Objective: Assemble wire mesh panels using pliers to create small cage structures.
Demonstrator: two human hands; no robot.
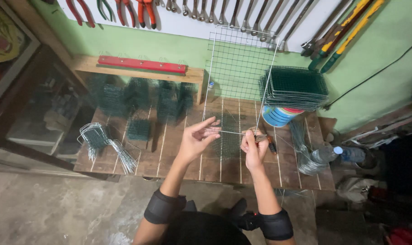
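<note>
Two bare hands hold a white wire grid panel (240, 63) upright over the wooden table (178, 156). Left hand (194, 138) pinches its near bottom edge with thumb and fingertips. Right hand (253, 146) grips pliers (262, 137) clenched at the panel's right near corner. Stack of green mesh panels (294, 87) far right; plastic bottle (335, 155) near right.

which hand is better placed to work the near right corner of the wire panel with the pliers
Right, probably. The right hand already grips the pliers at the near right corner of the wire mesh panel. The left hand only pinches the panel's near edge further left, steadying it.
</note>
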